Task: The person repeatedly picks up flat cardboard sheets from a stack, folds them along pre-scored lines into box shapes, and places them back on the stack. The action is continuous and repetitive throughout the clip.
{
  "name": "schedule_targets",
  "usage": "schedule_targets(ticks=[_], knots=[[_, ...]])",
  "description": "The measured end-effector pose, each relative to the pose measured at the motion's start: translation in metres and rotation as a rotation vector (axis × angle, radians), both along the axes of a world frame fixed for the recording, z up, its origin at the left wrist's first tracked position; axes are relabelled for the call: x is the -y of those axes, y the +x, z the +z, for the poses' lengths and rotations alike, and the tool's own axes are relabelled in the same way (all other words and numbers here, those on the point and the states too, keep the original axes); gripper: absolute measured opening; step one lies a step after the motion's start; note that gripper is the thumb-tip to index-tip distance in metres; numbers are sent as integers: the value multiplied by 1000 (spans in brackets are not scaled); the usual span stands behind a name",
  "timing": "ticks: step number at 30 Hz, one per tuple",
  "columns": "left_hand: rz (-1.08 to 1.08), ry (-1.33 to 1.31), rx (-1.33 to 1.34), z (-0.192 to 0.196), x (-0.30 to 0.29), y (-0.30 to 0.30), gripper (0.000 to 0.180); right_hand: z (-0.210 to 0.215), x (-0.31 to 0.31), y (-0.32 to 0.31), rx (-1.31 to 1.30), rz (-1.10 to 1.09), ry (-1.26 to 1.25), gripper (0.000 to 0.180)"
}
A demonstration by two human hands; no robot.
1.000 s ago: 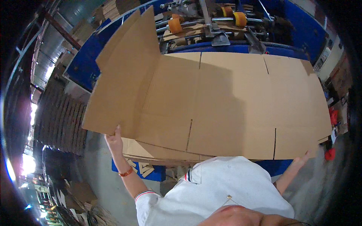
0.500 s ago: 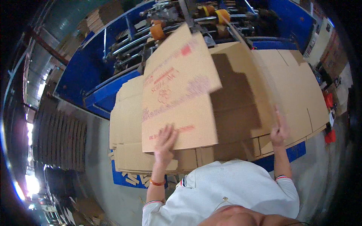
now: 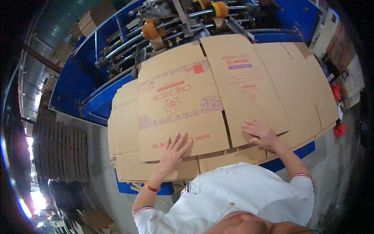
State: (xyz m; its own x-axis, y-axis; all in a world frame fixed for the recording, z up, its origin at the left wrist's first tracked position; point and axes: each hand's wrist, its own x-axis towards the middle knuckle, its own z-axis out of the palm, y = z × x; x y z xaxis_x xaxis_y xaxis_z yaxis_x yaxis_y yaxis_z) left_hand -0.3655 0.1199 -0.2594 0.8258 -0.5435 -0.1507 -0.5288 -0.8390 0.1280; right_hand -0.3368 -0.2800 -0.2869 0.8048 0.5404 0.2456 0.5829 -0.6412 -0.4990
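A flat cardboard box blank (image 3: 183, 134) lies before me, printed in red and purple with flowers and lettering. Narrow dark slots part its left panel from its right panel (image 3: 249, 84). My left hand (image 3: 171, 156) rests on the near edge of the left panel, fingers spread and palm down. On the near part of the right panel lies my right hand (image 3: 264, 135), fingers stretched out flat. Neither hand grips anything. Beneath the blank is a pile of plain brown cardboard sheets (image 3: 300, 84), showing at both sides and along the front.
Beyond the cardboard stands a blue machine (image 3: 80, 80) with metal shafts, an orange roller (image 3: 149, 30) and another orange roller (image 3: 219, 9). Stacked cardboard (image 3: 62, 150) stands on the floor at left. A blue base (image 3: 165, 189) juts out below the pile. A red object (image 3: 339, 130) is at right.
The raised right panel has come down flat beside the left one, covering the bare cardboard there. My right hand has moved left onto it. My left hand has stayed near the left panel's front edge.
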Motion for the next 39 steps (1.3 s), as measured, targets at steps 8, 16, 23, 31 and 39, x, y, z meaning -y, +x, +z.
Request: schedule_targets(ticks=[8, 16, 23, 31, 39], knots=[[808, -377, 126, -38, -116, 152, 73, -49, 137, 197, -520, -809, 1022, 60], [1176, -669, -147, -52, -178, 233, 88, -72, 212, 313, -763, -939, 974, 69], [1163, -267, 43, -59, -171, 225, 85, -56, 145, 284, -659, -927, 914, 74], [1168, -139, 206, -67, -160, 222, 77, -54, 130, 292, -260, -871, 199, 75], [1205, -166, 255, -51, -136, 225, 76, -28, 101, 274, -27, -910, -312, 61]])
